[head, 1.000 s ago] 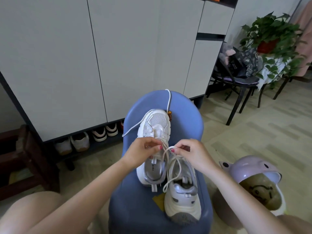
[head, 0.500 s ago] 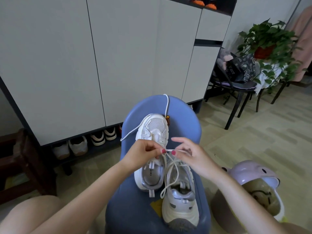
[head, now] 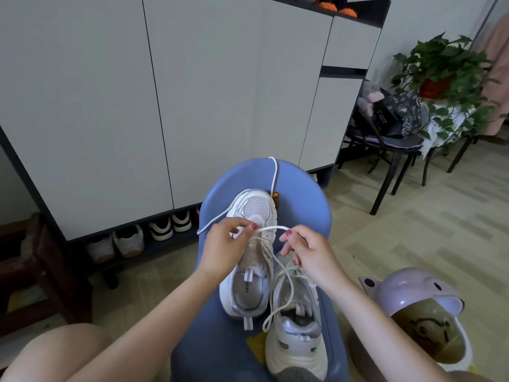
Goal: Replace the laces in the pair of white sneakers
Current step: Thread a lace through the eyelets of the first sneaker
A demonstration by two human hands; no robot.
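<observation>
Two white sneakers lie side by side on a blue stool [head: 300,197]. The left sneaker [head: 252,260] points away from me; the right sneaker [head: 297,334] lies nearer, heel toward me. My left hand [head: 224,248] and my right hand [head: 308,252] each pinch a white lace [head: 271,228], a short span of it stretched between their fingertips above the left sneaker. Loose loops of lace hang down over the right sneaker. Another white lace [head: 274,175] trails from the left sneaker's toe over the stool's far edge.
White cabinet doors [head: 192,92] stand behind the stool, with several shoes [head: 129,241] in the gap under them. A lilac helmet [head: 413,301] lies on the floor at right. A dark chair with a bag [head: 394,119] and a potted plant [head: 440,70] stand far right. Wooden furniture [head: 35,268] is at left.
My hands have moved apart, drawing the lace into a short span between them. The right hand has shifted right and its fingers have spread. The view has tilted slightly.
</observation>
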